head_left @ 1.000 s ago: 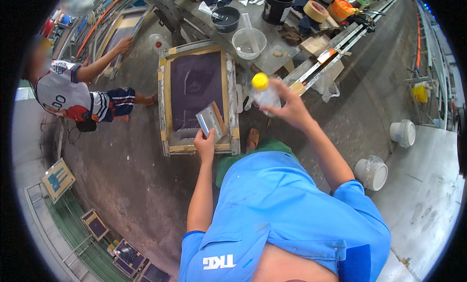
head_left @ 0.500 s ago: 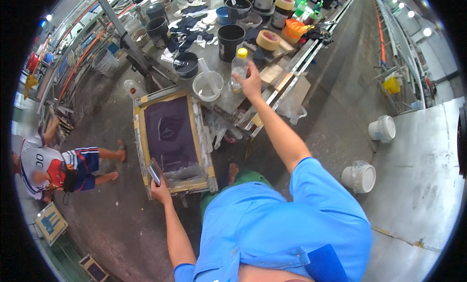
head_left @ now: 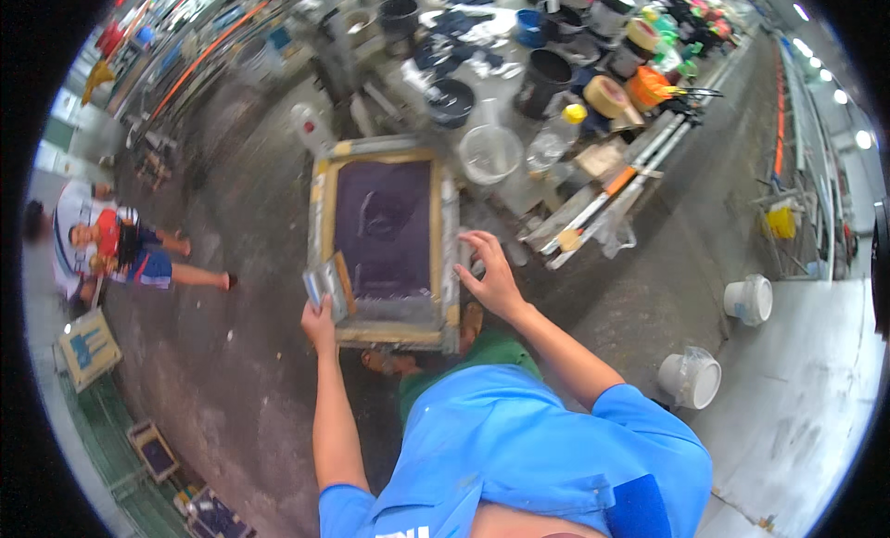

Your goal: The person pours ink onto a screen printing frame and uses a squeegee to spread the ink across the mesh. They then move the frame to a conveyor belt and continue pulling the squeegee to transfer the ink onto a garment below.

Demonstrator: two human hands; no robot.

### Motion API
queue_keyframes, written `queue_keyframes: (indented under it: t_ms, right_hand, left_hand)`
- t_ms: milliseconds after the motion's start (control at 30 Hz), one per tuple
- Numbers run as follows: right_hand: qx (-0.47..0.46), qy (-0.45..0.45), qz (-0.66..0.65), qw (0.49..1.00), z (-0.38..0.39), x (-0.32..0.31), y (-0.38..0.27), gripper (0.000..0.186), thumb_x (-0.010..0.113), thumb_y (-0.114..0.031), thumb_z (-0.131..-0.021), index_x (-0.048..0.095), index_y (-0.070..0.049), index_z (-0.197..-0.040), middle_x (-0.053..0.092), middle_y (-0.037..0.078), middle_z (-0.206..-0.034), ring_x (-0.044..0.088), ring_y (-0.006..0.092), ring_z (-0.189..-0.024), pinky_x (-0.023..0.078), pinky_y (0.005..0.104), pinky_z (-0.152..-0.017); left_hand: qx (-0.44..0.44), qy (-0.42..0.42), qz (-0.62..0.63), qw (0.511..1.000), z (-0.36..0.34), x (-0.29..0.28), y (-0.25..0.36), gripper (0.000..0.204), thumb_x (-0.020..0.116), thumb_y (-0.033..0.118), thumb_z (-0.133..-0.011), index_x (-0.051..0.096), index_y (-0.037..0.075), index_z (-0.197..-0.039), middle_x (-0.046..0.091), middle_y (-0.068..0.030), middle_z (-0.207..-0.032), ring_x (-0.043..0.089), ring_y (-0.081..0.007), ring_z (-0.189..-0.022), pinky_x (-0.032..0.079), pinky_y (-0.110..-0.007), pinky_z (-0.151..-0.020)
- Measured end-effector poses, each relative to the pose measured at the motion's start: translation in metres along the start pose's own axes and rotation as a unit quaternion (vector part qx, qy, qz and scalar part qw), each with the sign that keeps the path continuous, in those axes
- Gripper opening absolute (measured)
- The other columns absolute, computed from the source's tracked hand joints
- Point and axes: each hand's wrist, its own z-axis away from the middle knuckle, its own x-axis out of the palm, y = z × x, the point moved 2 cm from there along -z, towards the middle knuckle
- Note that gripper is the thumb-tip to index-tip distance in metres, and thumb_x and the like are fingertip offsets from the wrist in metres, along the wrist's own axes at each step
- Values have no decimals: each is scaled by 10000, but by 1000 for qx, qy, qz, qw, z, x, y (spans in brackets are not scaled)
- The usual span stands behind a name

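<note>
Stained concrete floor (head_left: 260, 399) stretches through a crowded workshop, where a work table (head_left: 503, 91) on the far side carries a jumble of buckets, rags and tape. Before a person in a blue shirt (head_left: 538, 436), a screen-printing frame (head_left: 320, 223) with dark purple mesh (head_left: 385, 227) lies flat, its near edge toward the wearer. The left hand (head_left: 318, 326) grasps a metal-faced squeegee (head_left: 324, 283) with a brown edge, held at the frame's near left corner; whether the tool touches the frame cannot be told. The right hand (head_left: 491, 276) is empty, its fingers loosely curved and parted, just beside the frame's right side; contact there is unclear. Farther right, a clear bottle (head_left: 552, 144) with a yellow cap stands on the table's near part, next to a clear plastic tub (head_left: 489, 158). Behind them sit a black bucket (head_left: 545, 82) and a roll of tan tape (head_left: 605, 96). Two white pails (head_left: 691, 378) stand at right. At far left, a co-worker (head_left: 107, 236) wears a white, red and dark shirt.
</note>
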Motion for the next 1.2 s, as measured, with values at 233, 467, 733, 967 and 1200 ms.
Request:
queue_keyframes:
  t_ms: [233,467,733,967,1200]
  right_hand:
    - [344,160,-35,925,28,91,150,702,728,-139,-859,380,-16,-1457,575,161,-1252,609,247,-1074,491,382,-920]
    - [387,190,-67,900,-25,111,121,564,705,-146,-845,511,-58,-1367,642,137,-1069,616,240,-963,487,344,-870]
    - [341,324,-36,882,9,156,154,250,652,-170,-909,681,-75,-1139,649,12,-875,567,114,-737,471,279,-689]
    - [318,236,-225,890,-18,252,44,214,609,-210,-959,631,-101,-1142,524,-43,-725,447,63,-549,338,230,-461]
    - [353,16,-400,846,-97,288,-118,325,630,-195,-975,549,-122,-1281,446,-72,-717,392,39,-574,339,220,-512]
  left_hand:
    - [-109,19,-93,990,-61,-25,-63,501,732,469,-885,697,-20,-987,695,-107,-858,614,-163,-777,484,-332,-723]
    - [-262,-130,104,951,-59,-38,-97,541,737,469,-892,685,-32,-1091,688,-52,-978,639,-140,-849,496,-318,-756]
    - [-236,-175,199,935,-88,-94,-96,534,722,440,-914,666,-30,-1163,708,-77,-1043,670,-156,-913,529,-324,-804]
    - [-234,-99,197,947,-106,-238,-74,593,734,448,-903,623,-53,-1202,695,-115,-1095,675,-188,-956,538,-352,-837]
    - [-221,50,187,956,-103,-340,-33,746,748,511,-869,569,-94,-1267,643,-151,-1202,622,-208,-1077,488,-363,-946]
